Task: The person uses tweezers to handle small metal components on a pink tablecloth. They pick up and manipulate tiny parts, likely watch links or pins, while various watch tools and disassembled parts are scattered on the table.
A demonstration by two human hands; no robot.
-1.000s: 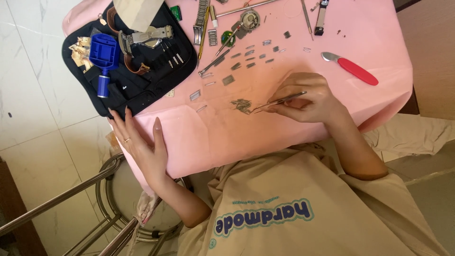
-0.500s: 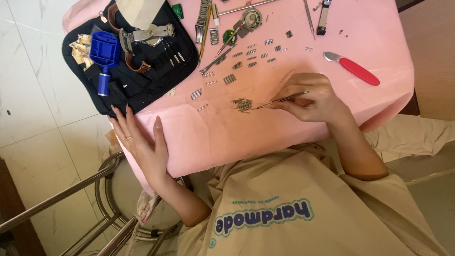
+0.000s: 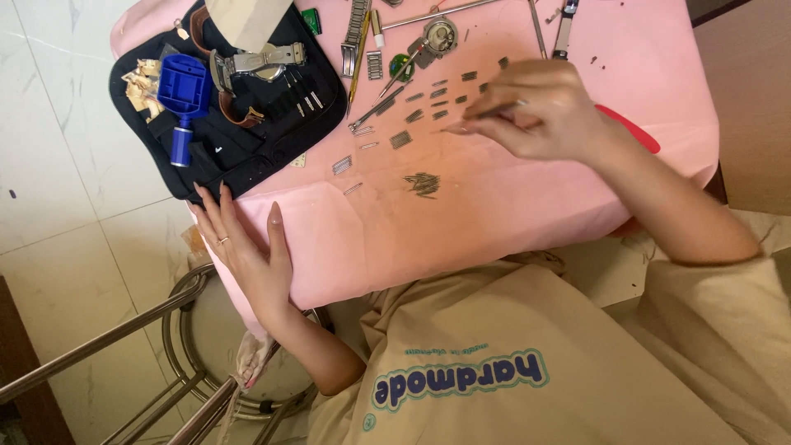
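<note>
A bench [image 3: 527, 206] draped in pink cloth fills the upper two thirds of the frame, its near edge rounded over toward the person's beige shirt [image 3: 527, 363] at the bottom. At upper left, partly overhanging the bench edge, lies a black tool case [image 3: 239, 148] opened flat, holding a blue tool [image 3: 183, 99] with a round handle, a brown strap [image 3: 231, 111] and a metal holder [image 3: 259, 62]. The left hand [image 3: 247, 247] lies flat and open over the bench's left edge just below the case, fingers spread, a ring on one finger, gripping nothing. The right hand [image 3: 535, 107], at upper centre-right, is pinched shut on a thin metal tool [image 3: 474, 122] whose tip points left, hovering above rows of small grey links [image 3: 428, 103]. These links are short, ribbed, dull silver bars, laid out in loose diagonal rows on the cloth between the case and the right hand; a darker clump of pins [image 3: 424, 183] sits lower, near the frame's middle, apart from the rows. Behind the right wrist a red handle [image 3: 634, 132] shows in part. Along the top edge lie a metal watch band [image 3: 356, 25], a round watch case [image 3: 437, 37] and slim rods [image 3: 540, 25]. At lower left a chrome stool frame [image 3: 165, 330] stands on a pale tiled floor [image 3: 58, 165].
</note>
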